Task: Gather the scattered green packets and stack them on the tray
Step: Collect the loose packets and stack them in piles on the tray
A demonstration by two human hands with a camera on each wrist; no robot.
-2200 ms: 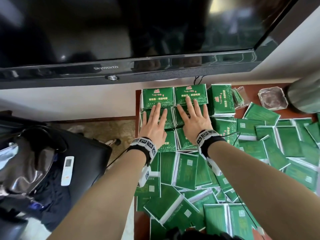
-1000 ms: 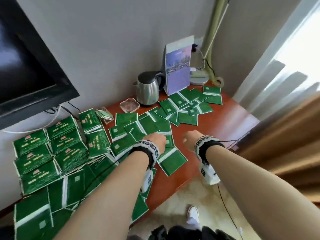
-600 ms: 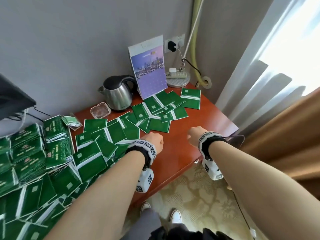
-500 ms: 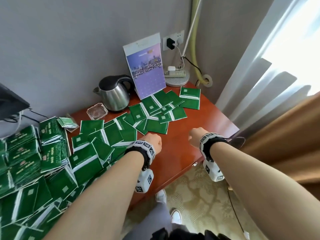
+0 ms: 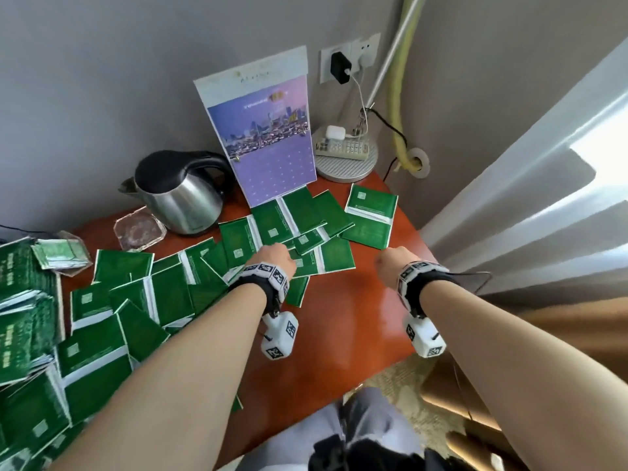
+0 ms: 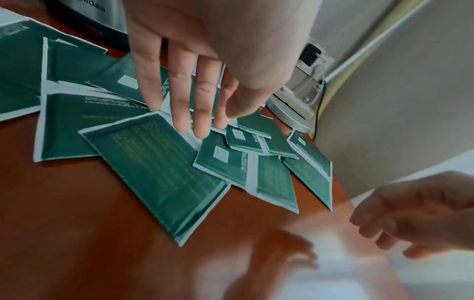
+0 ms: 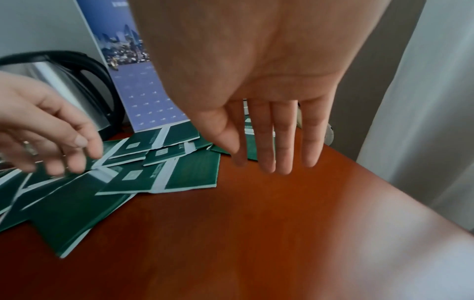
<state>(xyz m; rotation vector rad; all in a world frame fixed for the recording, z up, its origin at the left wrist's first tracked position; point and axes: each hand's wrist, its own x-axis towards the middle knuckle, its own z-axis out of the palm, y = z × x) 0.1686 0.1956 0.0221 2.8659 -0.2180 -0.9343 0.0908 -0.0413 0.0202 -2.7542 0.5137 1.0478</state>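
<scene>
Left hand (image 5: 275,258) hovers over the loose packets (image 5: 299,219), fingers straight and spread, nothing held; likely set to rake the cluster just ahead into a pile; right hand (image 5: 390,265) open and empty over bare tabletop (image 5: 339,334), packets to its left; roughly ten in that cluster, dozens more behind the left hand; no tray visible.

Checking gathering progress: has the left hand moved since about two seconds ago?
Yes. The left hand left the neat stacks by the television and now reaches over loose packets near the kettle.
</scene>
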